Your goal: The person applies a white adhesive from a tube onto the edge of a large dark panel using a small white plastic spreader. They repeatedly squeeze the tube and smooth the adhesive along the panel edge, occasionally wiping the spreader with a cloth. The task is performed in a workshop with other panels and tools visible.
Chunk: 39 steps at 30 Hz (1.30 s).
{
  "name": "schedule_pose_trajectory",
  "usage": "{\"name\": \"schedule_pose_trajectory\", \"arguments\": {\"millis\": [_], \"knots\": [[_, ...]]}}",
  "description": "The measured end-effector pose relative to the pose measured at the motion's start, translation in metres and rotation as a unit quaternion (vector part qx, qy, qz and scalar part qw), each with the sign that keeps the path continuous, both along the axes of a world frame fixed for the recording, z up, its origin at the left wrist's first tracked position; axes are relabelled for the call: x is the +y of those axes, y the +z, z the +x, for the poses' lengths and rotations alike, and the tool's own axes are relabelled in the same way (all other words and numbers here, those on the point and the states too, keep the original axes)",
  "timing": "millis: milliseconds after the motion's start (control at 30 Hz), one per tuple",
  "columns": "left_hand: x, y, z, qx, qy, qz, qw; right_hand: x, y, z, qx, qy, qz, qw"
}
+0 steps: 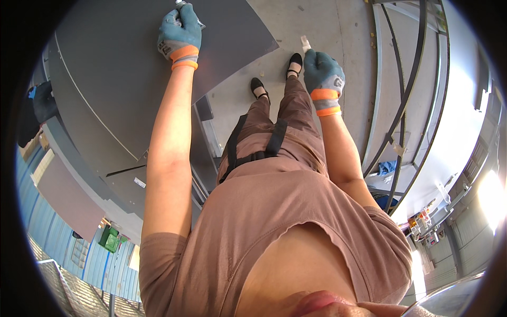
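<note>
My left hand, in a blue-grey coated glove with an orange cuff, is closed over the large dark grey panel. It grips a small white-tipped tube whose tip pokes out at the top edge of the view; a crumpled silvery bit shows beside the fingers, and the rest is hidden. My right hand, gloved the same way, is closed and held out over the floor, to the right of the panel. From its fingers sticks a short whitish piece with a blunt end; its kind I cannot make out.
The panel's pointed corner juts over the concrete floor near my feet. On the right stands a metal frame with dark curved bars and a blue cloth. A green bin is far off at lower left.
</note>
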<state>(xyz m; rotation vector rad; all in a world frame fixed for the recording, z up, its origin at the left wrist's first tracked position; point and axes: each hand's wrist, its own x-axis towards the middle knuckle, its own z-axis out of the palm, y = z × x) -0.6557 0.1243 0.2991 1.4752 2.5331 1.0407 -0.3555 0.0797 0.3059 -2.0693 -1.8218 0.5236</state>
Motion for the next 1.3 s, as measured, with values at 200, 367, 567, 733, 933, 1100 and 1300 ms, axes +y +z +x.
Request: {"name": "schedule_pose_trajectory", "arguments": {"millis": [200, 367, 567, 733, 933, 1100, 1300], "knots": [[0.000, -0.009, -0.002, 0.050, -0.007, 0.029, 0.998, 0.006, 0.014, 0.002, 0.064, 0.004, -0.016, 0.998], [0.001, -0.008, 0.000, 0.026, -0.001, 0.014, 1.000, 0.001, 0.029, -0.020, 0.123, 0.031, -0.034, 0.991], [0.000, -0.007, 0.002, 0.026, 0.008, 0.018, 0.999, -0.007, 0.019, -0.025, 0.247, 0.004, -0.116, 0.962], [0.001, -0.011, -0.001, 0.040, -0.005, 0.023, 0.999, -0.008, 0.000, -0.026, 0.291, -0.015, -0.130, 0.948], [-0.001, -0.012, -0.003, 0.041, -0.008, 0.029, 0.999, -0.016, 0.003, -0.015, 0.268, -0.021, -0.172, 0.948], [0.001, -0.012, -0.004, 0.045, 0.000, 0.016, 0.999, -0.026, -0.010, 0.001, 0.300, -0.093, -0.186, 0.931], [0.001, -0.017, -0.005, 0.064, 0.005, 0.016, 0.998, -0.011, 0.020, -0.020, 0.238, 0.025, -0.099, 0.966]]}}
